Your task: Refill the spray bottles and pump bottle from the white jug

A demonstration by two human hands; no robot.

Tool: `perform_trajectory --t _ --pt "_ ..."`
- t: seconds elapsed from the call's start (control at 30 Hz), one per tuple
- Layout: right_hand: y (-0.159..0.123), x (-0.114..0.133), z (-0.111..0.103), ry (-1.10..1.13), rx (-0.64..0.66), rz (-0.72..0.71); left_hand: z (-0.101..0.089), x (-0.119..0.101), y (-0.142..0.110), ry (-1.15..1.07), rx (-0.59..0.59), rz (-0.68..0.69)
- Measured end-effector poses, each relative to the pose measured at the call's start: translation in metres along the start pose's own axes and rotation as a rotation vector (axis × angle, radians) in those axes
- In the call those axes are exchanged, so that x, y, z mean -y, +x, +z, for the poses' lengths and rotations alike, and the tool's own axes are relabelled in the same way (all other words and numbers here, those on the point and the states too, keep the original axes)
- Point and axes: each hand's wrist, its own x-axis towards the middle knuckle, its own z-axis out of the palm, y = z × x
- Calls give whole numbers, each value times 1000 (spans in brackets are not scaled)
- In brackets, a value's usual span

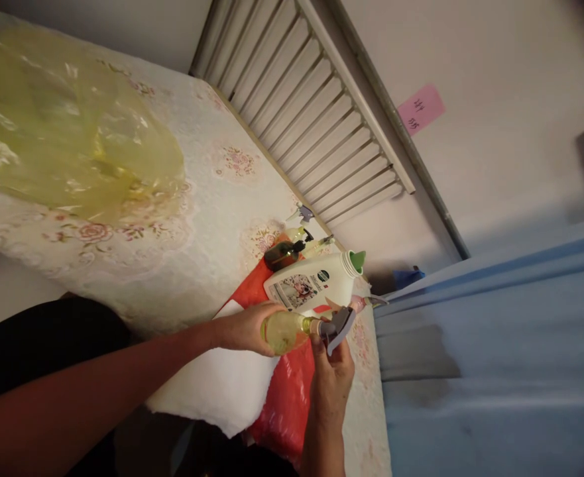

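My left hand (244, 326) is wrapped round the body of a small clear spray bottle (284, 331) filled with yellowish liquid. My right hand (332, 371) grips the bottle's grey trigger spray head (340, 326) at the neck. Both hands hold the bottle above a red plastic bag (286, 397) and a white cloth (222, 387). Right behind the bottle lies a large white detergent jug with a green spout (316, 281).
A floral-patterned surface (197, 218) carries a yellow translucent plastic bag (67, 132) at the left. Other small bottles (292, 248) lie beyond the jug. A white radiator (311, 119) and a wall with a pink note (419, 109) are behind. Blue fabric (495, 358) fills the right.
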Motion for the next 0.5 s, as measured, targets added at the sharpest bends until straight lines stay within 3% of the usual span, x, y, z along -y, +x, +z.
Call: perform_trajectory --t 0.27,0.5 --pt "-3 -16 -11 55 9 36 3 1 -2 22 55 19" --pt "-9 -11 -15 24 -26 68 7 5 -2 55 52 64"
